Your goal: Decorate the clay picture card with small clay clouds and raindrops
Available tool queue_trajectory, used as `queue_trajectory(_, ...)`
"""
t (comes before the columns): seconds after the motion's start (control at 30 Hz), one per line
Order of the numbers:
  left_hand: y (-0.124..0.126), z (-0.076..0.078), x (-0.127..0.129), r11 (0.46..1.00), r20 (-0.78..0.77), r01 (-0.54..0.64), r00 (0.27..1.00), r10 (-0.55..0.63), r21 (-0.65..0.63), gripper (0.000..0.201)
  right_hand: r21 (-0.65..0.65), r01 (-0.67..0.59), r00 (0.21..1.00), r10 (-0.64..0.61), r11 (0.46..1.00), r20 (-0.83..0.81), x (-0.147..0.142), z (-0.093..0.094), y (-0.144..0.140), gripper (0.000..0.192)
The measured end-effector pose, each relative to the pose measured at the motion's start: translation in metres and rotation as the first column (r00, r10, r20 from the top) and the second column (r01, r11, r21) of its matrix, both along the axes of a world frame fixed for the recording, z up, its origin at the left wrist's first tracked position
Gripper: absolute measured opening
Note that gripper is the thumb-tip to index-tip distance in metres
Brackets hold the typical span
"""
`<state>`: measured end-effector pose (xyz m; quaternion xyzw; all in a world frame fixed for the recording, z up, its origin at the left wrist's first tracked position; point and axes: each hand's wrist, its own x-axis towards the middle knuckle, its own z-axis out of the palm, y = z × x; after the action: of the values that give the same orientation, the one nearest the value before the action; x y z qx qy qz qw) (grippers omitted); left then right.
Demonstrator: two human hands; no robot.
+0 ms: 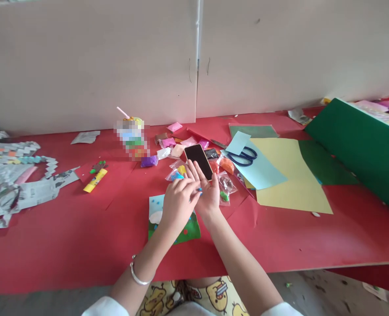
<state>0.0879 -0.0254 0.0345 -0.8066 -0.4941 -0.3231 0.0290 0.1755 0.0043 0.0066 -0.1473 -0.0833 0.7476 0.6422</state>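
Blurred-out object [132, 138]; green sheet [362, 149] cut off right.

Both hands meet over the red table [66, 245]: the right hand [209, 193] lies palm up, fingers flat, and the left hand [178, 202] presses a bit of blue clay [200, 190] into it. A black phone [198, 161] sits just beyond the fingertips, clay packets [168, 142] scattered around, blue scissors [242, 156] on coloured paper [293, 180] to the right.

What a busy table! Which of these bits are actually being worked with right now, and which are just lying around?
In use:
left hand pressed against right hand, something small and blue between them
clay picture card beneath the hands
small clay bags

Lying about:
phone
blue scissors
yellow paper sheet
green card sheet
glue stick
folded newspaper strips
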Motion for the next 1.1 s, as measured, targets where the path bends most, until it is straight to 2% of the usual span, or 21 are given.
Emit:
queue_trajectory(0.1, 0.013, -0.003, -0.006, 1.000, -0.085, 0.009, 0.996, -0.008, 0.012, 0.007, 0.010, -0.024, 0.999, 0.023, 1.000, 0.039, -0.002, 0.003, -0.002, 0.059)
queue_trajectory(0.17, 0.014, -0.005, -0.005, 0.999, -0.107, 0.009, 0.994, -0.004, 0.051, 0.009, 0.024, -0.028, 0.998, 0.027, 0.999, 0.051, -0.003, 0.003, -0.004, 0.058)
queue_trajectory(0.27, 0.007, -0.004, -0.001, 0.996, -0.154, 0.010, 0.988, 0.003, 0.083, 0.016, 0.010, -0.009, 0.998, 0.008, 1.000, 0.069, -0.002, 0.002, -0.005, 0.056)
queue_trajectory(0.4, -0.006, -0.004, 0.006, 0.994, -0.178, 0.088, 0.981, -0.075, 0.068, 0.022, -0.016, 0.029, 0.995, -0.027, 0.999, 0.094, -0.001, 0.001, -0.006, 0.053)
queue_trajectory(0.5, -0.015, -0.007, 0.007, 0.994, -0.188, 0.110, 0.977, -0.104, 0.023, 0.036, -0.006, 0.039, 0.995, -0.039, 0.999, 0.088, -0.001, 0.000, -0.005, 0.054)
queue_trajectory(0.63, -0.027, -0.014, 0.006, 0.997, -0.238, 0.071, 0.968, -0.079, -0.045, 0.055, -0.007, 0.039, 0.996, -0.038, 0.999, 0.080, 0.003, 0.001, -0.004, 0.056)
queue_trajectory(0.8, -0.032, -0.016, 0.005, 0.991, -0.211, 0.117, 0.969, -0.128, -0.064, 0.055, -0.013, 0.070, 0.994, -0.069, 0.997, 0.084, 0.005, 0.006, -0.004, 0.055)
queue_trajectory(0.97, -0.029, -0.014, 0.003, 0.999, -0.217, 0.024, 0.976, -0.031, -0.038, 0.055, -0.019, 0.004, 0.997, -0.003, 1.000, 0.076, 0.001, 0.004, -0.006, 0.057)
queue_trajectory(1.1, -0.032, -0.012, 0.004, 0.992, -0.203, 0.117, 0.971, -0.124, -0.045, 0.050, -0.004, 0.034, 0.996, -0.034, 0.999, 0.086, 0.001, 0.003, -0.006, 0.056)
